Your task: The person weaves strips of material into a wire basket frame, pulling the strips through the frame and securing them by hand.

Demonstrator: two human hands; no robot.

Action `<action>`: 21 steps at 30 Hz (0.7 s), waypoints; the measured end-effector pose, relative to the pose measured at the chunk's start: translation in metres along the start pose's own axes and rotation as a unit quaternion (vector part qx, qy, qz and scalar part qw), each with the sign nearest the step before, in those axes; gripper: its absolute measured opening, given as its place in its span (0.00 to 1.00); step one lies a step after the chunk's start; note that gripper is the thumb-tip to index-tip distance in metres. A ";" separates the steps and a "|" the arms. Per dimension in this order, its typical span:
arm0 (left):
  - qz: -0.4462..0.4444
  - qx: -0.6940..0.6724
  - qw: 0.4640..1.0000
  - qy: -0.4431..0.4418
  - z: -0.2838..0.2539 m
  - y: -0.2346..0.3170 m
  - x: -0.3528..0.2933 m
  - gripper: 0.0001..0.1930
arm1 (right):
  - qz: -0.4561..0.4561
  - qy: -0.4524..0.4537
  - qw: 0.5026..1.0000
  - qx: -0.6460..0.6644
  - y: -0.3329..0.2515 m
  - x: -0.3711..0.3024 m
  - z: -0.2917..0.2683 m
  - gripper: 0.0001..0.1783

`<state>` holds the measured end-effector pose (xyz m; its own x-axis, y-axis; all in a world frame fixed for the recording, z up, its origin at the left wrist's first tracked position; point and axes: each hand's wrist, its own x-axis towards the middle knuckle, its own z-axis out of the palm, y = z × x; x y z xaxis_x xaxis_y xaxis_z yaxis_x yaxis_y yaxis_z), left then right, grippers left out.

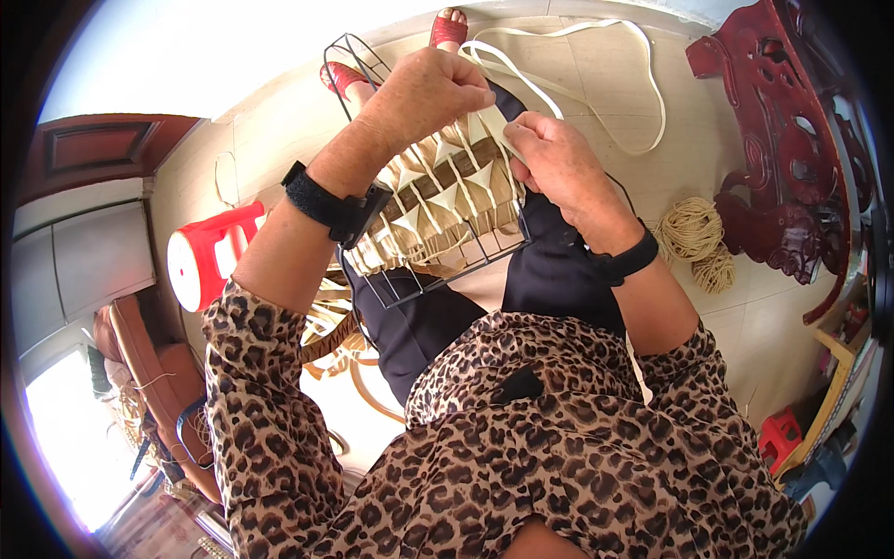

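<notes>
Across my lap lies a black wire frame point(410, 296), partly woven with flat cream strips point(447, 200) and a brown band point(438, 182). My left hand point(430, 91) is over the far side of the weaving, its thumb and fingers pinched together at a flat cream strip point(494, 121). To the right, my right hand point(566, 172) grips the same strip between thumb and bent forefinger, by the frame's right edge. My fingers partly hide the strip.
A long loose cream strip point(652, 74) loops over the tiled floor ahead. Coiled cord point(691, 231) lies right, beside carved dark red furniture point(792, 140). A red stool point(216, 252) lies on its side at left, near loose strips point(331, 312). My feet in red sandals point(449, 33) are beyond the frame.
</notes>
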<state>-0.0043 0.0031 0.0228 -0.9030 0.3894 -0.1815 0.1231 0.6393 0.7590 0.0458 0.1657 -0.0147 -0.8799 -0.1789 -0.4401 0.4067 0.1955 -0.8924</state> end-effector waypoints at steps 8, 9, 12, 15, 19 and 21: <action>-0.079 -0.046 0.996 -0.005 0.002 0.003 -0.005 0.09 | -0.072 0.035 0.991 -0.110 0.000 0.006 0.001 0.17; -0.078 -0.033 0.996 0.009 0.003 0.004 -0.004 0.09 | -0.070 0.037 0.991 -0.106 0.000 0.006 0.000 0.17; -0.111 -0.081 0.991 0.006 -0.001 0.003 -0.002 0.08 | -0.078 0.028 0.992 -0.098 0.003 0.006 -0.002 0.17; -0.129 -0.117 0.985 0.008 -0.001 0.005 -0.002 0.07 | -0.118 0.009 0.990 -0.079 0.013 0.000 -0.007 0.17; -0.156 -0.118 0.981 0.005 -0.001 0.003 -0.003 0.07 | -0.125 0.008 0.991 -0.042 0.028 -0.016 -0.008 0.15; -0.163 -0.103 0.981 0.012 -0.001 0.003 -0.003 0.07 | -0.048 0.007 0.997 0.056 0.025 -0.026 -0.005 0.12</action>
<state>-0.0013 0.0030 0.0258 -0.8901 0.1701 -0.4228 -0.2567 0.5795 0.7735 0.0779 0.1802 -0.0247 -0.9190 -0.1784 -0.3515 0.3446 0.0690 -0.9362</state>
